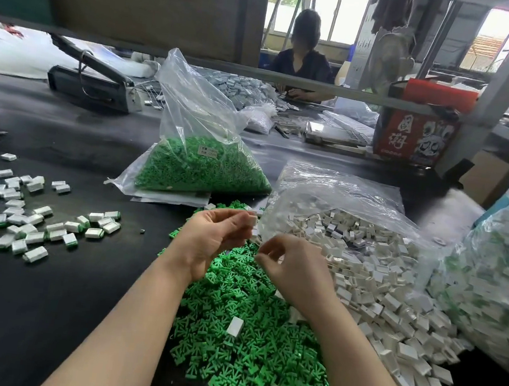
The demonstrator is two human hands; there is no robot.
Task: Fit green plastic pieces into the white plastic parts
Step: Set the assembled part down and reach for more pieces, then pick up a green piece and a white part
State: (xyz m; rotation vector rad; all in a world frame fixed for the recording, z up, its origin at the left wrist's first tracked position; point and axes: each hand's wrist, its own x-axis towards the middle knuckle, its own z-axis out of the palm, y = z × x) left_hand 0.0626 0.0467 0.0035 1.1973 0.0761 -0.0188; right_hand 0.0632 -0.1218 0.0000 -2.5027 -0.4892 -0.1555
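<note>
Green plastic pieces (240,334) are lying in a loose heap at the near edge of the black table (54,297), with a few white parts resting on top of them. Both forearms are reaching over this heap. The left hand (212,242) is hovering above the far side of the heap, palm turned inward, its fingers (245,222) curling to pinch a small white part (251,220) at the tips. The right hand (292,268) is hanging just beside it, fingers bent inward with the tips drawn together; whether they are holding a piece cannot be told. Right of the heap and touching it, white plastic parts (372,285) are spilling out of an open clear bag (336,186) toward the near right corner. Another clear bag (500,278), filled with white parts showing green, is sitting at the right edge. On the left side of the table, assembled white parts with green ends (24,223) are lying scattered, well apart from the heap. Farther back, near the middle of the table, a clear bag of green pieces (199,167) is standing with its top open. Beyond it a grey tool with a lever (91,79) is sitting toward the far left, and a red carton (419,129) toward the far right. At the far edge, a person in dark clothing (303,62) is sitting with hands on the table.
</note>
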